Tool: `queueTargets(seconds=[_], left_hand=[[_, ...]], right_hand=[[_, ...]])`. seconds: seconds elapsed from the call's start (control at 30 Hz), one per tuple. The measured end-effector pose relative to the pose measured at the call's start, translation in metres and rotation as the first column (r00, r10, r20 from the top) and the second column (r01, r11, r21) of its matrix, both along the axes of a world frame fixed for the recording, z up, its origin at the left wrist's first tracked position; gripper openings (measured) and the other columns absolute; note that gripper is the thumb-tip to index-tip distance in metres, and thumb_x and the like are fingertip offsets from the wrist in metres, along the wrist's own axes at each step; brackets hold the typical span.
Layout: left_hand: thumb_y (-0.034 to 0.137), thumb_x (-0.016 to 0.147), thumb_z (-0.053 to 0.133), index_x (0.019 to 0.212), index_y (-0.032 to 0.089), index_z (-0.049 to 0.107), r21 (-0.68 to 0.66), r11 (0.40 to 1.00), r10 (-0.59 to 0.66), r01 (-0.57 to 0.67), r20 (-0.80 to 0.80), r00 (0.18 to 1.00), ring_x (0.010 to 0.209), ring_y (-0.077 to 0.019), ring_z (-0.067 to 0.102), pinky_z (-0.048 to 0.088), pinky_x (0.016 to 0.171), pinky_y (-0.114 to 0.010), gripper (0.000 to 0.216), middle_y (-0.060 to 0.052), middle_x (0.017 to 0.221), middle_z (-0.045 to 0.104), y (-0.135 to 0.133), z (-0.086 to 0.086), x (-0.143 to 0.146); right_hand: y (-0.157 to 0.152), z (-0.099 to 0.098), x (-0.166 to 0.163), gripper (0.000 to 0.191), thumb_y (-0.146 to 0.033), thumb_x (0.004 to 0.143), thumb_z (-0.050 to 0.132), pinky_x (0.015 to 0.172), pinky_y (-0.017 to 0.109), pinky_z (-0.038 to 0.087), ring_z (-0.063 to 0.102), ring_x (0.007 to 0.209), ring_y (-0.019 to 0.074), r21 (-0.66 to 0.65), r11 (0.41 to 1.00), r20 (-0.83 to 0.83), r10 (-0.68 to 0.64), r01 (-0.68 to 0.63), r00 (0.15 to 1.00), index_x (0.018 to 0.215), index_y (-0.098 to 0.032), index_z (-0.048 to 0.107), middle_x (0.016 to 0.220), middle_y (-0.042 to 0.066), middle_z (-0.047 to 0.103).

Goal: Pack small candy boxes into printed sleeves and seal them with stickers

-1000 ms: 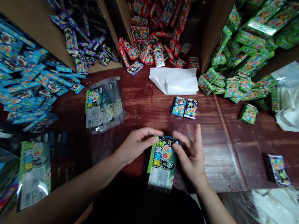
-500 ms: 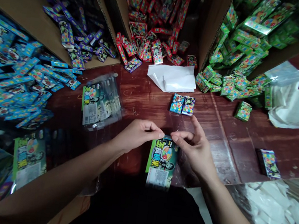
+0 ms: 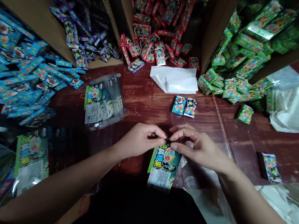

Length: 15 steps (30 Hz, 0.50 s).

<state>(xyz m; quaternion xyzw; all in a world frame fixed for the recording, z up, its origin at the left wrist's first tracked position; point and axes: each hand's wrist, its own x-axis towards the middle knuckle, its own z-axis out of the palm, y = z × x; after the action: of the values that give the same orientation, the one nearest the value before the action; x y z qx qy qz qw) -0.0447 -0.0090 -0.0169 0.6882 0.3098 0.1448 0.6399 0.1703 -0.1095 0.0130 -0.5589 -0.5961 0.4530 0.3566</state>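
My left hand (image 3: 141,140) and my right hand (image 3: 198,149) meet at the near middle of the dark red table (image 3: 150,101). Both pinch the top edge of a clear bag with a green printed card (image 3: 163,164) that hangs toward me. The fingertips of the two hands almost touch above the card. Just beyond the hands lie two small candy boxes (image 3: 184,106) side by side, one blue and one purple.
Cardboard bins hold blue boxes (image 3: 15,70), purple boxes (image 3: 79,41), red boxes (image 3: 154,29) and green boxes (image 3: 243,54). A stack of printed bags (image 3: 103,101) lies left, white paper (image 3: 174,79) at the back. A purple box (image 3: 270,167) and white plastic (image 3: 296,112) sit right.
My right hand's fingers, spread a second ago, have curled into a pinch on the bag's top edge. Both hands have drawn together at the top of the bag.
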Motion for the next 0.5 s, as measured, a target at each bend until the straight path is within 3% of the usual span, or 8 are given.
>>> queueTargets(seconds=[0.1,0.17,0.27,0.33,0.4,0.5], left_hand=[[0.027,0.082,0.075,0.093,0.019,0.077,-0.002,1.000,0.008,-0.008,0.010,1.000,0.091,-0.0202,0.074,0.058,0.087,-0.035,0.014,-0.006,0.099,0.079,-0.002,0.002,-0.001],[0.027,0.082,0.075,0.092,0.018,0.077,0.001,0.999,0.036,-0.036,0.014,0.999,0.091,-0.0204,0.074,0.058,0.087,-0.034,0.013,-0.006,0.099,0.079,-0.005,0.004,-0.004],[0.027,0.082,0.075,0.090,0.018,0.077,0.023,0.997,0.080,-0.080,0.013,0.997,0.092,-0.0210,0.074,0.058,0.086,-0.033,0.013,-0.007,0.100,0.079,-0.015,0.007,-0.011],[0.029,0.083,0.074,0.093,0.018,0.077,0.044,0.994,0.101,-0.101,0.004,0.995,0.093,-0.0205,0.074,0.057,0.086,-0.032,0.015,-0.007,0.102,0.079,-0.022,0.009,-0.020],[0.031,0.085,0.074,0.097,0.019,0.077,0.073,0.988,0.138,-0.136,-0.016,0.990,0.094,-0.0199,0.074,0.056,0.088,-0.031,0.018,-0.006,0.103,0.079,-0.029,0.014,-0.034],[0.031,0.088,0.071,0.105,0.024,0.076,0.154,0.954,0.263,-0.258,-0.012,0.965,0.106,-0.0212,0.071,0.054,0.097,-0.035,0.019,-0.005,0.113,0.077,-0.047,0.032,-0.070]], right_hand=[[0.002,-0.011,-0.006,0.011,-0.034,0.092,0.066,0.091,0.039,0.054,0.066,0.096,0.0198,0.025,0.999,0.110,-0.031,0.028,0.993,0.096,-0.025,0.071,0.103,0.004,0.070],[-0.002,-0.017,-0.010,0.015,-0.035,0.092,0.065,0.089,0.038,0.055,0.066,0.096,0.0201,0.058,0.997,0.161,-0.061,0.052,0.985,0.104,-0.026,0.069,0.108,0.005,0.069],[-0.009,-0.020,-0.013,0.037,-0.039,0.089,0.070,0.089,0.041,0.055,0.065,0.103,0.0245,0.205,0.975,0.248,-0.137,0.086,0.959,0.124,-0.028,0.061,0.118,0.009,0.065],[-0.010,-0.024,-0.014,0.032,-0.041,0.088,0.070,0.091,0.046,0.055,0.064,0.109,0.0291,0.324,0.946,0.311,-0.130,0.023,0.941,0.117,-0.030,0.065,0.117,0.010,0.065],[-0.007,-0.031,-0.015,0.020,-0.042,0.090,0.066,0.089,0.047,0.056,0.066,0.108,0.0310,0.366,0.920,0.363,0.001,-0.144,0.932,0.109,-0.034,0.070,0.114,0.008,0.069],[0.012,-0.041,-0.024,0.034,-0.043,0.093,0.062,0.080,0.042,0.062,0.073,0.099,0.0285,0.243,0.898,0.333,0.278,-0.367,0.901,0.126,-0.038,0.065,0.116,0.003,0.074]])
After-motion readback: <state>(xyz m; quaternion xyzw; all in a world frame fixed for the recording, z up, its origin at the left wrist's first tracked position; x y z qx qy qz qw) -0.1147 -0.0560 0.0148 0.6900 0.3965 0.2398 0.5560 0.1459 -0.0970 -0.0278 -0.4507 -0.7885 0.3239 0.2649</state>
